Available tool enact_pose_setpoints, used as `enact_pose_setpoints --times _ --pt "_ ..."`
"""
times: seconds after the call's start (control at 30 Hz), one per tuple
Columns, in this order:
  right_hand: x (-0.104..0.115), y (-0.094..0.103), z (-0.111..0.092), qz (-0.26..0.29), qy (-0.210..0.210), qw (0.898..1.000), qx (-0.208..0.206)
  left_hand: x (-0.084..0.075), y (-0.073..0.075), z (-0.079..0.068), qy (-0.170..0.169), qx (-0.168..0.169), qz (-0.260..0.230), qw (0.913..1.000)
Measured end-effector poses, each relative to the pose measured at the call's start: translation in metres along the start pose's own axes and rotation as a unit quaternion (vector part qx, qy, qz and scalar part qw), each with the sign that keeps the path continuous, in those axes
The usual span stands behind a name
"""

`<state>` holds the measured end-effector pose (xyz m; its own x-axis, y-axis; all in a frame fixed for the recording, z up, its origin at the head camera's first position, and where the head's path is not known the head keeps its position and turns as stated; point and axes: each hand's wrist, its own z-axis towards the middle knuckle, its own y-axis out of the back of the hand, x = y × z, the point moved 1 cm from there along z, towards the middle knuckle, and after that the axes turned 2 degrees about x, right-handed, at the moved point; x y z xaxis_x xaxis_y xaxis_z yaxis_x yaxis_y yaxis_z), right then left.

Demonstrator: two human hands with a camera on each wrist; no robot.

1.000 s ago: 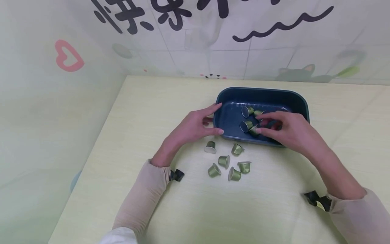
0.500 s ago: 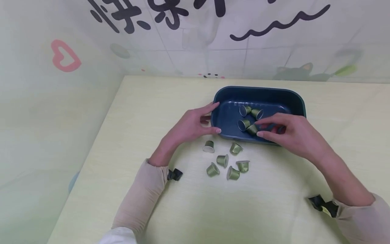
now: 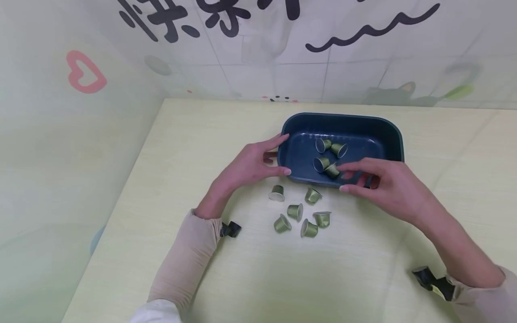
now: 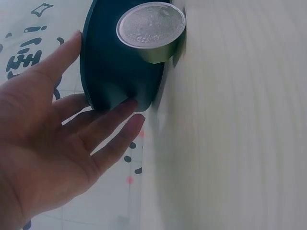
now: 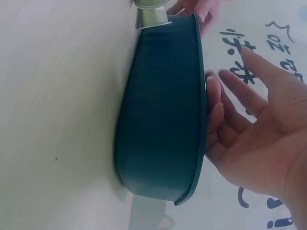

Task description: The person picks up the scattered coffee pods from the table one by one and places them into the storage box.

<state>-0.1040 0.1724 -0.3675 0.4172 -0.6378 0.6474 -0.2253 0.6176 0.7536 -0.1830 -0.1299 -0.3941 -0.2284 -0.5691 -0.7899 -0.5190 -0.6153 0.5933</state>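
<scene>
A dark blue rectangular bin holds several green coffee capsules grouped in its middle. My left hand rests at the bin's left end, thumb near the front corner and index finger at the rim. In the left wrist view, its fairly straight fingers lie against the end wall. Over the front right rim is my right hand, thumb and index finger apart with nothing between them. Its index fingertip is right by the nearest capsule. The right wrist view shows that hand beside the bin's rim, palm bare.
Several more green capsules lie scattered on the pale wooden table in front of the bin. Behind the table stands a white wall with black characters and drawings. A black wrist mount sits at the left sleeve.
My right thumb and index finger have spread and let go of a capsule, which now lies in the bin. The right hand has drawn back slightly toward the front; the left stays at the bin.
</scene>
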Motion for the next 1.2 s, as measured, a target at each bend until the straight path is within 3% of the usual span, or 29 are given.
enact_pose_setpoints --times 0.3,0.53,0.73,1.2 --pt "0.003 -0.003 -0.011 0.033 -0.004 0.999 0.015 -0.001 0.0 -0.001 0.006 0.006 -0.005 1.0" --pt "0.007 -0.009 -0.019 0.072 0.013 0.997 -0.012 -0.001 0.001 -0.001 0.005 0.003 0.005 1.0" --pt "0.008 -0.013 -0.021 0.117 0.031 0.993 -0.012 -0.002 0.0 -0.001 0.008 0.005 -0.01 0.9999" --pt "0.006 -0.024 -0.026 0.127 0.024 0.991 0.037 -0.003 0.0 -0.002 0.009 0.013 -0.011 0.9998"
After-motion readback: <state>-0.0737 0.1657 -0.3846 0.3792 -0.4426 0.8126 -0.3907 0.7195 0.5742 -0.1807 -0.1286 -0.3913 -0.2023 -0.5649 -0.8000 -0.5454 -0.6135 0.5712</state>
